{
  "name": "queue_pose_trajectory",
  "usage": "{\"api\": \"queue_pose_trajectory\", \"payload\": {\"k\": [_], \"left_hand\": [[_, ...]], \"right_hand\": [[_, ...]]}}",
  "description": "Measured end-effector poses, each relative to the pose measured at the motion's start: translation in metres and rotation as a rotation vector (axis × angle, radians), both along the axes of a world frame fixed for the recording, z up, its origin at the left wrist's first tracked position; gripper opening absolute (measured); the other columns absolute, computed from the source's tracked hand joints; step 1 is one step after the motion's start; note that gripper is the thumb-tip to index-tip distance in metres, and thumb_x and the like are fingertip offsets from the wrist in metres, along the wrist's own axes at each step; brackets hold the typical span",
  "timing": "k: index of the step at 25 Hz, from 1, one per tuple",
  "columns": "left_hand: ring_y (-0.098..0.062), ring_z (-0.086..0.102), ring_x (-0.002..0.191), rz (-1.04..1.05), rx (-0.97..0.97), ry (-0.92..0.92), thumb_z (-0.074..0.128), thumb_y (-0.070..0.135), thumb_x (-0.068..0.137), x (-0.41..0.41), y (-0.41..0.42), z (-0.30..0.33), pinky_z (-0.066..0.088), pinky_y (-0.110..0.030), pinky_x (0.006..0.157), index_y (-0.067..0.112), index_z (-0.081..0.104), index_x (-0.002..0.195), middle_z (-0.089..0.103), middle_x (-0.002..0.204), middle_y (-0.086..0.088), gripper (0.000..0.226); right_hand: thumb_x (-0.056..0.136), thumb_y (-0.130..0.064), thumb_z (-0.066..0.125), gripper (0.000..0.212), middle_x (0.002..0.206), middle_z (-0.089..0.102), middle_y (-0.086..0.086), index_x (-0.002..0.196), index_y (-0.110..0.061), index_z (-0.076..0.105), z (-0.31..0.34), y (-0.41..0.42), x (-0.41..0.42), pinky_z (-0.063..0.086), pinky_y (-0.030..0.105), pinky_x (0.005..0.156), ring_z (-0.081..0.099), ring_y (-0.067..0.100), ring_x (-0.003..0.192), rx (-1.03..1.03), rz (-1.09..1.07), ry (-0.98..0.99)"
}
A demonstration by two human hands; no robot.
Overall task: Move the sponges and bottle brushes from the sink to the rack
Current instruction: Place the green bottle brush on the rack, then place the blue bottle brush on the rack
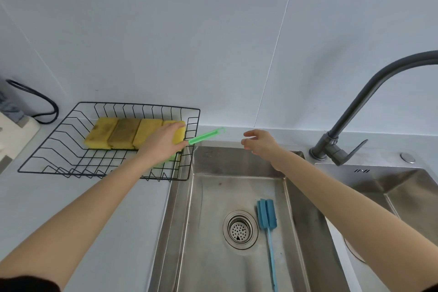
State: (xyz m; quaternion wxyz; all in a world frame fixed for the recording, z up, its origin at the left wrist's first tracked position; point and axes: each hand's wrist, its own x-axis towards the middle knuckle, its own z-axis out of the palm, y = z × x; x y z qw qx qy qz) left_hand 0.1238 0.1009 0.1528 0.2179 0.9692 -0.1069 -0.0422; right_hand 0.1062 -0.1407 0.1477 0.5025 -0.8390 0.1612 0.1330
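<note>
A black wire rack (pixel 59 149) stands on the counter left of the sink (pixel 213 197). Several yellow sponges (pixel 123 134) lie side by side in the rack's far part. My left hand (pixel 163 142) is over the rack's right end, shut on a green bottle brush (pixel 206 136); its handle points right over the rack's wall and its green head shows under my palm. My right hand (pixel 258 142) hovers over the sink's far rim, fingers apart and holding nothing. A blue bottle brush (pixel 267 216) lies in the sink, right of the drain (pixel 240 229).
A dark grey faucet (pixel 343 130) arches at the right, behind a second basin (pixel 391 187). A black cable (pixel 45 104) and a white object (pixel 14 133) sit at the far left on the counter. A tiled wall rises behind.
</note>
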Motion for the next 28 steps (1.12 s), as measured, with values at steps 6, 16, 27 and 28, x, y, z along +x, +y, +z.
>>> {"api": "queue_pose_trajectory", "payload": {"k": [6,16,27,28], "left_hand": [[-0.023,0.049,0.121,-0.236,-0.039,-0.011,0.057,0.026,0.086,-0.023,-0.051,0.001,0.038,-0.032,0.098,0.018,0.044,0.131,0.050,0.137,-0.002,0.048],[-0.019,0.039,0.131,-0.496,0.130,0.154,0.052,0.027,0.089,-0.057,-0.129,-0.067,0.030,-0.032,0.107,0.020,0.037,0.136,0.042,0.143,0.000,0.050],[-0.022,0.021,0.140,-0.618,0.289,0.292,0.050,0.023,0.089,-0.090,-0.175,-0.157,0.022,-0.038,0.114,0.024,0.025,0.142,0.022,0.154,-0.001,0.058],[-0.022,0.018,0.141,-0.637,0.304,0.286,0.049,0.022,0.089,-0.090,-0.177,-0.161,0.021,-0.038,0.114,0.025,0.024,0.142,0.019,0.155,-0.001,0.059]], "right_hand": [[0.094,-0.021,0.046,0.037,0.127,0.059,0.013,0.128,-0.009,0.051,-0.007,-0.034,-0.039,0.037,0.026,0.087,0.054,0.027,0.118,-0.115,0.001,0.011],[0.092,-0.019,0.048,0.037,0.129,0.056,0.013,0.128,-0.008,0.050,-0.091,-0.079,-0.093,0.045,0.031,0.095,0.054,0.027,0.118,-0.186,-0.086,0.221],[0.089,-0.021,0.052,0.034,0.122,0.058,0.014,0.119,-0.007,0.051,-0.191,-0.071,-0.163,0.048,0.034,0.090,0.058,0.030,0.108,-0.248,0.037,0.549],[0.089,-0.022,0.052,0.031,0.120,0.059,0.014,0.116,-0.007,0.052,-0.195,-0.070,-0.166,0.049,0.034,0.088,0.059,0.030,0.107,-0.271,0.052,0.555]]}}
